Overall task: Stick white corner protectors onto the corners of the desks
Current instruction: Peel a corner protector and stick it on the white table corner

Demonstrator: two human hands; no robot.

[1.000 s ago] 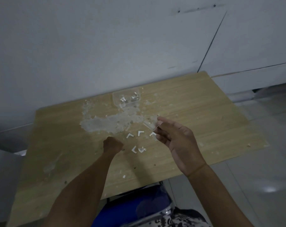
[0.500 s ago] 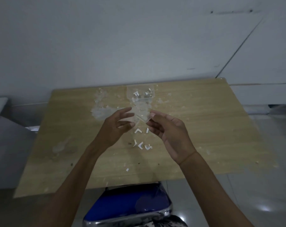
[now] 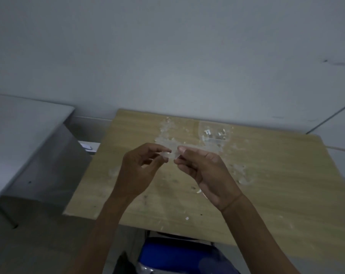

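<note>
both hands (image 3: 140,171) (image 3: 205,173) have now met, pinching one corner protector (image 3: 172,154).

Observed: one light wooden desk (image 3: 266,194); one clear plastic container (image 3: 215,133) at its far edge; one small translucent piece (image 3: 172,154); two hands; one blue chair seat (image 3: 177,254); loose scraps uncountable.

Tray (image 3: 215,135) at desk's (image 3: 276,184) far edge, chair (image 3: 179,254) seemingly tucked below

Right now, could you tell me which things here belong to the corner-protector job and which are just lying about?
Job:
clear piece, pinched between left hand and right hand
clear tub of pieces
desk

Lying about:
white scraps
blue chair
grey cabinet
</note>
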